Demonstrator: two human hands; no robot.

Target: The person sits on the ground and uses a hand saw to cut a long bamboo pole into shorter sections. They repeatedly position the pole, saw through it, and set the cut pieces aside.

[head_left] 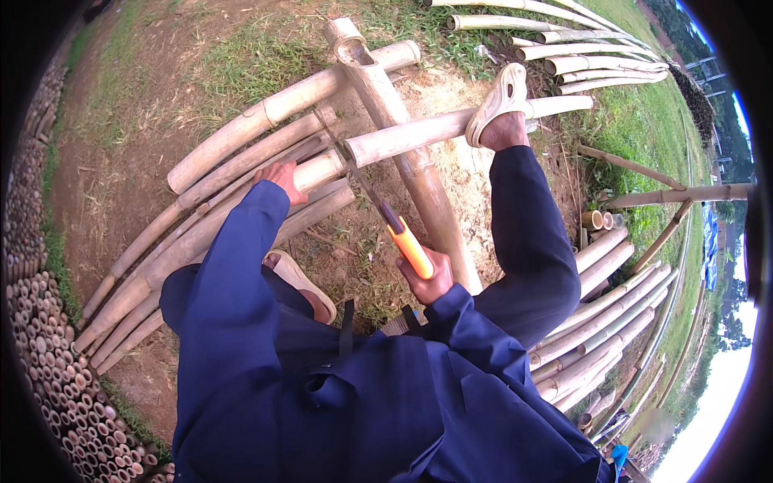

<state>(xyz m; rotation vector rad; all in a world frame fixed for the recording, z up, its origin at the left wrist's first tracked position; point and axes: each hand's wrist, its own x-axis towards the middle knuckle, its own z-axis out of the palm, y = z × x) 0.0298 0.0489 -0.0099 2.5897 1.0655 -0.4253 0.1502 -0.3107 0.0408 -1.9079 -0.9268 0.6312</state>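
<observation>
Fingers of the right hand (pixel 429 278) wrap the orange-handled saw (pixel 378 211), its blade on the bamboo pole (pixel 419 134); the left hand (pixel 282 179) and a sandalled foot (pixel 501 101) steady the poles.

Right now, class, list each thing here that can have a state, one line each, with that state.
handsaw: blade set in a cut.
bamboo pole: partly cut, pinned by a foot.
right hand: gripping the saw's orange handle.
left hand: pressing on the pole.
sandal: worn, resting on the pole.

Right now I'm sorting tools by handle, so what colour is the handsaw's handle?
Bright orange, seen in the head view: the right hand grips the handsaw's handle.
</observation>
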